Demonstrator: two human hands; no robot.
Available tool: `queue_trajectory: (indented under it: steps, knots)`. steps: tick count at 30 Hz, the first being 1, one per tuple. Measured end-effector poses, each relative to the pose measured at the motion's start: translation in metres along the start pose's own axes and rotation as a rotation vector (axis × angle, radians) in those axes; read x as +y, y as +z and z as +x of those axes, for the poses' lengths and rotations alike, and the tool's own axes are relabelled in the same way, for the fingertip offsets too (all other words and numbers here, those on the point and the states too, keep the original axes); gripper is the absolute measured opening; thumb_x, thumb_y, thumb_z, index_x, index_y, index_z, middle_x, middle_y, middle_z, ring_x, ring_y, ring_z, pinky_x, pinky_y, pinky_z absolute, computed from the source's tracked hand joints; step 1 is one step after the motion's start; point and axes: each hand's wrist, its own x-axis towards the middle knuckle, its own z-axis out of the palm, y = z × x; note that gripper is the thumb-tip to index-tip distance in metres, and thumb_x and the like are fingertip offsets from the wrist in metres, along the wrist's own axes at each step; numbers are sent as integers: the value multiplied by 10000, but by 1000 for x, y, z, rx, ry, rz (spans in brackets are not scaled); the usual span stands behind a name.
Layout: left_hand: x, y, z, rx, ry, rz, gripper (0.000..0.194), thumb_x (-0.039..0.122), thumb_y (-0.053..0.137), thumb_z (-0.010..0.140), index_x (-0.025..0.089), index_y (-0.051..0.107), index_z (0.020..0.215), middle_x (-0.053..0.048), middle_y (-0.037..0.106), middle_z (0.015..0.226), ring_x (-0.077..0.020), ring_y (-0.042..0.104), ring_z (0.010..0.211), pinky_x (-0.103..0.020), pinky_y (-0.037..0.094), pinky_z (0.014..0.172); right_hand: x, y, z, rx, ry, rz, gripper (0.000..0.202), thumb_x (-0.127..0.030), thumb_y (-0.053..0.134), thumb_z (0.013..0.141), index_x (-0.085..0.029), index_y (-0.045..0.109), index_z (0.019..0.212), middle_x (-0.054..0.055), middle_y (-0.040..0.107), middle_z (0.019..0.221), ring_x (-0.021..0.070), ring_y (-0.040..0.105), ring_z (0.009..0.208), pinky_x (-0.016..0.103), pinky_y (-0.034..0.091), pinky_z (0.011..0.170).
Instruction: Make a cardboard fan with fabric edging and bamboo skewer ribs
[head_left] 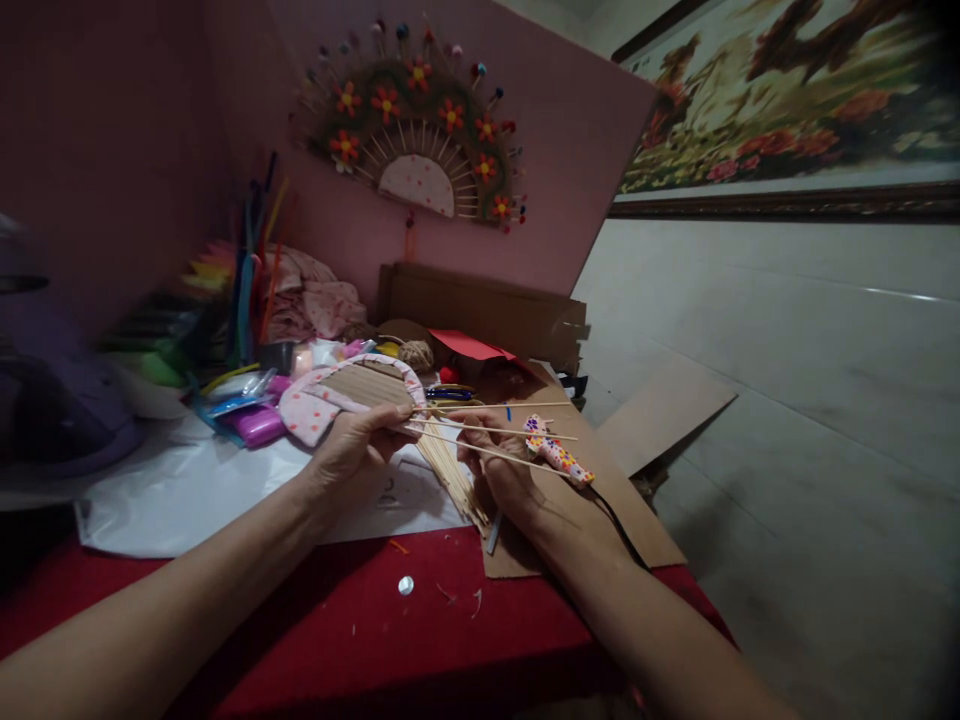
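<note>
My left hand (367, 440) pinches the edge of a rounded cardboard piece (367, 385) bordered with white dotted fabric. Three thin wooden sticks (517, 458) fan out to the right from that edge. My right hand (499, 460) is closed around the sticks, with its fingers bent under and between them. Below and between my hands, a bundle of loose sticks (450, 475) lies on the white sheet. A flower-patterned fabric roll (559, 455) is just beyond my right hand.
A red cloth (420, 650) covers the table under a brown cardboard sheet (645, 525) and a white plastic sheet (187, 490). Clay packets (259, 425), twine (416, 353) and red paper (472, 345) lie behind. A decorated fan (416, 185) hangs on a pink panel.
</note>
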Motion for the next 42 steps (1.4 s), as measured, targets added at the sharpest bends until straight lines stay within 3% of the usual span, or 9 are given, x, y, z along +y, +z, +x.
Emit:
queue_trajectory:
  steps: [6, 16, 21, 26, 33, 42]
  knots:
    - [-2, 0, -1, -29, 5, 3, 108, 24, 656, 593, 83, 629, 679, -42, 656, 640, -103, 582, 552, -208, 481, 550, -1, 2, -1, 36, 51, 10, 309, -420, 668, 701, -189, 654, 905, -28, 522, 564, 82, 424, 481, 200, 274, 438]
    - [-8, -5, 0, -122, -14, 8, 79, 61, 670, 635, 85, 658, 709, -56, 681, 703, -116, 609, 620, -217, 511, 600, 0, 0, -1, 3, 50, -4, 272, -416, 658, 727, -188, 667, 875, -35, 501, 517, 82, 389, 472, 207, 271, 448]
    - [-7, -4, 0, -108, -34, -30, 85, 40, 647, 637, 103, 627, 584, -59, 674, 652, -131, 617, 607, -243, 533, 613, 0, 1, 0, 0, 58, -7, 268, -421, 669, 707, -195, 686, 849, -31, 507, 536, 76, 398, 459, 201, 263, 419]
    - [-8, -4, 1, -96, -34, -54, 101, 9, 610, 628, 100, 640, 595, -55, 672, 631, -130, 619, 588, -235, 535, 591, -3, 3, -2, 57, 58, -22, 198, -372, 677, 696, -199, 699, 789, 3, 598, 681, 78, 462, 513, 207, 359, 456]
    - [-6, -4, 0, -113, -49, -50, 81, 9, 616, 632, 77, 655, 654, -53, 677, 656, -121, 614, 583, -218, 530, 565, 1, 0, 3, 4, 17, -43, 141, -314, 631, 735, -197, 698, 776, -26, 520, 535, 82, 418, 473, 214, 342, 450]
    - [-5, 1, -1, -55, -22, -60, 116, -16, 595, 635, 89, 617, 591, -36, 655, 617, -104, 604, 549, -196, 533, 538, 2, -4, -1, 4, 59, -101, 230, -345, 627, 732, -224, 677, 921, 17, 655, 721, 137, 563, 611, 249, 450, 548]
